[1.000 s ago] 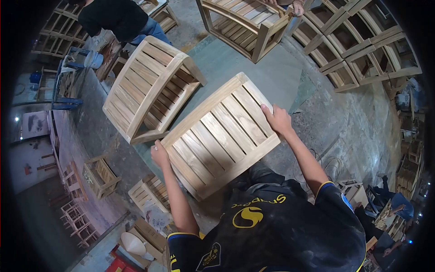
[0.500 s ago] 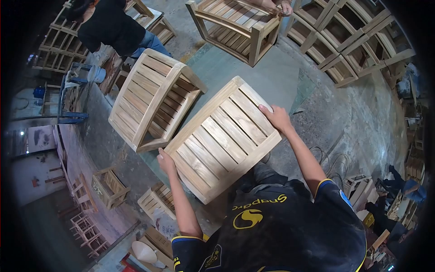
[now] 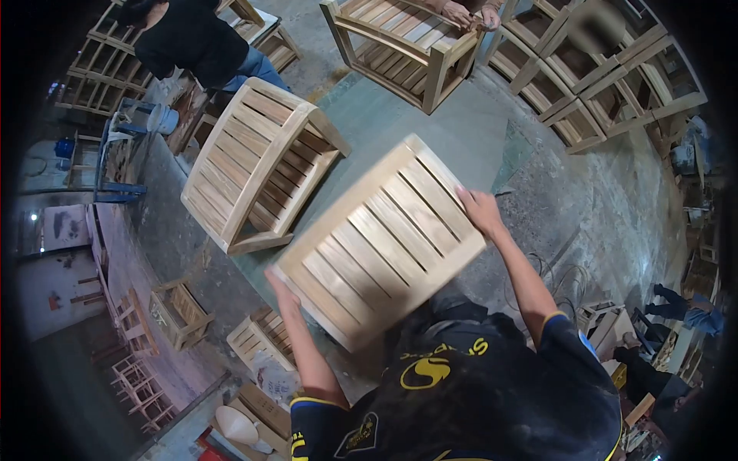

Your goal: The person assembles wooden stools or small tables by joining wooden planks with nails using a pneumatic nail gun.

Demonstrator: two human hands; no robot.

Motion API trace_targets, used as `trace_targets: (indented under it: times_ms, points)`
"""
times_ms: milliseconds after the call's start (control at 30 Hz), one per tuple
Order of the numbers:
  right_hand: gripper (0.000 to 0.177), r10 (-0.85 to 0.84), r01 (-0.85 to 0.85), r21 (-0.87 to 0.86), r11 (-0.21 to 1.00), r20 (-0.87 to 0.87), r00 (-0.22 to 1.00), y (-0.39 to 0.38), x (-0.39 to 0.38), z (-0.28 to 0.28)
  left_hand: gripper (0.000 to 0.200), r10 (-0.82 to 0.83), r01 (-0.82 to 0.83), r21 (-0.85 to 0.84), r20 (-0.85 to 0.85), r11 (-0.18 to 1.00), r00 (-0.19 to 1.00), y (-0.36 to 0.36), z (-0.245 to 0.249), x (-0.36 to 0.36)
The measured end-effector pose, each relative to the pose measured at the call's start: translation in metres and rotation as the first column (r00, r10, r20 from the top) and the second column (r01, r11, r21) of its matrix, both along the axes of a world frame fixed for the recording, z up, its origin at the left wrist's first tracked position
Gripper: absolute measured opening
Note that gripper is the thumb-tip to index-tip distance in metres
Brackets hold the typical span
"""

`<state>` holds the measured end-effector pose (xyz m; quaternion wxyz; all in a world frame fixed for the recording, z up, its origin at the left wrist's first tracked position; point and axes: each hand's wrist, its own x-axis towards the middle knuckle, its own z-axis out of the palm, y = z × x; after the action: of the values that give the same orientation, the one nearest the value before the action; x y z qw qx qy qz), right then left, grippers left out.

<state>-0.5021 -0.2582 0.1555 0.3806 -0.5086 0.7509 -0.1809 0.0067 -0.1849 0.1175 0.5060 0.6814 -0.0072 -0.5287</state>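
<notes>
A pale slatted wooden bench (image 3: 375, 244) is held up in front of my body, its slatted face toward me and slightly blurred. My left hand (image 3: 284, 290) grips its left edge near the corner. My right hand (image 3: 481, 211) is closed on the opposite short edge, thumb along the rim. Whatever is under the slats is hidden. Just to the left, a second slatted wooden bench (image 3: 257, 165) rests tipped on the floor, its inner shelf showing.
Another two-tier bench (image 3: 407, 58) stands ahead, a co-worker's hands (image 3: 469, 15) on it. A person in a black top (image 3: 196, 46) bends at the upper left. Stacked wooden frames (image 3: 584, 77) line the upper right. A small crate (image 3: 261, 338) sits lower left; a cable (image 3: 565, 276) lies right.
The bench in my hands has shifted a little right and turned slightly, my right hand moving with it. Both of the co-worker's hands now show at the far bench.
</notes>
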Motion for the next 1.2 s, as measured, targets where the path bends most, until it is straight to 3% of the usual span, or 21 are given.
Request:
trace_targets:
  times_ms: [100, 133, 200, 233, 267, 333, 400, 467, 533, 567, 600, 633, 667, 733, 833, 933, 1000, 1033, 1067, 1133, 1200]
  points:
    - [0.085, -0.215, 0.217, -0.032, 0.976, 0.046, 0.976, 0.054, -0.034, -0.032, 0.073, 0.073, -0.075, -0.040, -0.043, 0.996, 0.996, 0.062, 0.014, -0.018]
    - [0.088, -0.303, 0.265, 0.166, 0.950, 0.273, 0.913, 0.055, -0.054, -0.040, 0.073, 0.082, -0.091, -0.046, -0.164, 0.995, 0.983, 0.076, 0.022, -0.020]
    - [0.093, -0.529, 0.185, 0.544, 0.818, 0.589, 0.611, 0.048, -0.087, -0.056, 0.074, 0.099, -0.133, -0.062, -0.394, 0.989, 0.914, 0.094, 0.035, -0.026]
    - [0.101, -0.562, 0.055, 0.590, 0.805, 0.730, 0.389, 0.025, -0.091, -0.062, 0.072, -0.012, 0.006, -0.014, -0.504, 1.000, 0.864, 0.093, 0.022, -0.024]
    - [0.104, -0.524, -0.047, 0.606, 0.794, 0.721, 0.454, 0.002, -0.092, -0.065, 0.070, -0.112, 0.143, 0.003, -0.605, 0.990, 0.789, 0.086, 0.009, -0.019]
    - [0.111, -0.389, -0.261, 0.599, 0.757, 0.734, 0.556, -0.060, -0.059, -0.041, 0.063, -0.251, 0.242, -0.087, -0.529, 0.966, 0.811, 0.077, 0.007, -0.024]
    - [0.099, -0.320, -0.384, 0.701, 0.601, 0.651, 0.688, -0.102, -0.038, -0.055, 0.055, -0.230, 0.188, -0.244, -0.156, 0.951, 0.961, 0.077, 0.011, -0.048]
    - [0.077, 0.179, -0.434, 0.588, 0.683, 0.442, 0.879, -0.105, -0.010, -0.045, 0.036, -0.684, 0.677, -0.190, 0.035, 0.711, 0.729, 0.076, -0.020, -0.017]
    - [0.063, 0.045, -0.396, 0.603, 0.692, 0.512, 0.858, -0.080, -0.013, -0.021, 0.040, -0.701, 0.751, -0.249, 0.270, 0.612, 0.660, 0.097, -0.009, -0.022]
    - [0.057, -0.029, -0.363, 0.616, 0.700, 0.531, 0.847, -0.066, -0.022, 0.001, 0.041, -0.590, 0.572, -0.204, -0.034, 0.794, 0.807, 0.105, -0.006, -0.029]
    - [0.055, -0.069, -0.283, 0.614, 0.736, 0.484, 0.872, -0.042, -0.026, 0.033, 0.042, -0.332, 0.322, -0.083, -0.289, 0.943, 0.898, 0.112, -0.001, -0.037]
    - [0.053, -0.113, -0.202, 0.612, 0.764, 0.436, 0.893, -0.013, -0.029, 0.066, 0.043, -0.191, 0.206, 0.007, -0.344, 0.979, 0.919, 0.110, 0.042, -0.053]
    - [0.053, -0.132, -0.128, 0.541, 0.831, 0.415, 0.900, 0.014, -0.034, 0.090, 0.044, -0.039, 0.083, 0.098, -0.384, 0.992, 0.923, 0.110, 0.074, -0.063]
    - [0.048, -0.197, 0.020, 0.415, 0.910, 0.387, 0.901, 0.055, -0.052, 0.132, 0.043, -0.152, 0.112, -0.149, -0.294, 0.982, 0.944, 0.115, 0.101, -0.065]
    - [0.045, -0.140, 0.143, 0.028, 0.989, 0.449, 0.882, 0.112, -0.053, 0.224, 0.035, -0.328, 0.268, -0.430, -0.072, 0.862, 0.942, 0.101, 0.176, -0.053]
    - [0.043, -0.026, 0.305, -0.316, 0.898, 0.655, 0.755, 0.107, -0.040, 0.274, 0.040, -0.272, 0.317, -0.622, 0.170, 0.716, 0.947, 0.092, 0.304, -0.038]
    - [0.043, 0.240, 0.224, -0.459, 0.860, 0.750, 0.616, 0.064, -0.069, 0.266, 0.049, -0.289, 0.376, -0.755, 0.255, 0.537, 0.923, 0.088, 0.364, -0.019]
    - [0.045, 0.313, 0.237, -0.565, 0.790, 0.705, 0.636, 0.029, -0.068, 0.251, 0.051, -0.176, 0.466, -0.768, 0.435, 0.439, 0.883, 0.084, 0.378, -0.011]
    - [0.047, 0.388, 0.247, -0.668, 0.702, 0.649, 0.654, -0.009, -0.062, 0.243, 0.054, -0.076, 0.497, -0.740, 0.523, 0.453, 0.849, 0.080, 0.390, -0.002]
    - [0.056, 0.364, 0.125, -0.608, 0.784, 0.614, 0.701, -0.036, 0.028, 0.304, 0.057, 0.097, 0.449, -0.633, 0.638, 0.631, 0.764, 0.063, 0.399, 0.015]
    - [0.065, 0.347, 0.211, -0.524, 0.825, 0.764, 0.544, -0.085, 0.086, 0.317, 0.057, 0.254, 0.078, -0.855, 0.238, 0.512, 0.937, 0.023, 0.383, 0.019]
